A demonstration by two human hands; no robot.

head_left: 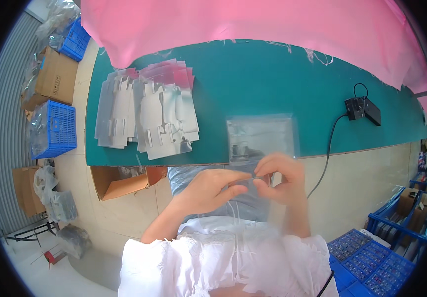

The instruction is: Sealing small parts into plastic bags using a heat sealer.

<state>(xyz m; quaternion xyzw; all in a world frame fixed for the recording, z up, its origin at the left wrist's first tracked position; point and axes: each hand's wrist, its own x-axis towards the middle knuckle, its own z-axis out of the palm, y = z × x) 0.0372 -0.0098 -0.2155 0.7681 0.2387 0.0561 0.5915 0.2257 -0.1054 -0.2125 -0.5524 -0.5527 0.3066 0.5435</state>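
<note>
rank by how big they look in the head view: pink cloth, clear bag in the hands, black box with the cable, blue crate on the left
1. pink cloth
2. clear bag, held by left hand and right hand
3. blue crate, though it sits farther off, so the order with the bag is unsure
4. black box

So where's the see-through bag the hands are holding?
In the head view, the clear plastic bag is just right of centre, at the near edge of the green table, pinched along its bottom by the left hand and right hand.
</note>
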